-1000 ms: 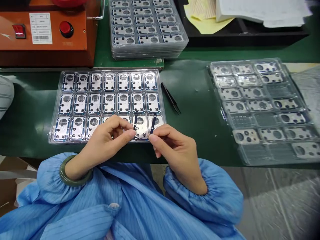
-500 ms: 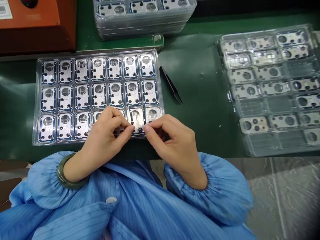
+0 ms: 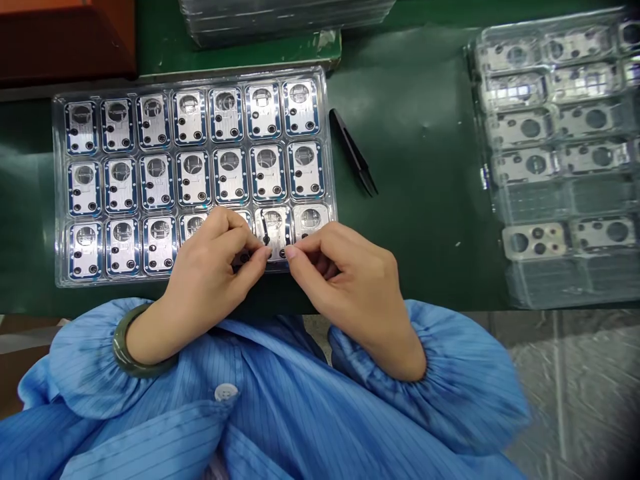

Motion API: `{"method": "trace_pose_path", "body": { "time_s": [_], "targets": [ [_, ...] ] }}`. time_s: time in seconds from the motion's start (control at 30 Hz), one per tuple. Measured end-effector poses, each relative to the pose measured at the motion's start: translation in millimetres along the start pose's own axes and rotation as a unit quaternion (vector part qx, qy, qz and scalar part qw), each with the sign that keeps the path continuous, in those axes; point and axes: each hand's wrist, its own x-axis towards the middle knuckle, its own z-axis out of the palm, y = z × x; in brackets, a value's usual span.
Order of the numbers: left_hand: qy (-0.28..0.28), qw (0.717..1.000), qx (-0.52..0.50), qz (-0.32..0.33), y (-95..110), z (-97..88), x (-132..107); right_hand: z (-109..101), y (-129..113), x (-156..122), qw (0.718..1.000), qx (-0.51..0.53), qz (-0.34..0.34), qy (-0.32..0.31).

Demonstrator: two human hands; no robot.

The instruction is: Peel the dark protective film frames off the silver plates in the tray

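In front of me lies a clear plastic tray (image 3: 60, 200) with rows of small silver metal plates, most edged in dark blue. Over one plate (image 3: 277, 235) in the near row, a thin dark-blue strip (image 3: 265, 225) stands slightly off along the sides. My left hand (image 3: 213, 263) pinches at the plate's lower left corner, thumb against forefinger, apparently on the strip's end. At the lower right corner my right hand (image 3: 353, 283) is closed in a similar pinch. The fingertips hide what exactly they grip. Neighbouring plates are partly covered by my hands.
Black tweezers (image 3: 354, 153) rest right of the tray on the green mat (image 3: 415, 200). Farther right is another clear tray (image 3: 535, 277) of metal plates, some pockets bare. A stack of trays (image 3: 285, 20) and an orange box (image 3: 65, 40) stand at the back.
The camera view has shifted, so the back stack and box sit higher and the right tray farther right. Both hands keep their pinch at the same plate with little movement.
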Motion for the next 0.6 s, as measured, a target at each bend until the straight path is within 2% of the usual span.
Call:
{"method": "trace_pose_path", "body": {
  "time_s": [0.6],
  "targets": [
    [-0.003,0.999,0.039,0.014,1.3,-0.5,-1.0,3.2,-0.1,0.1,1.0,-0.02,-0.002,0.008]
  ]
}}
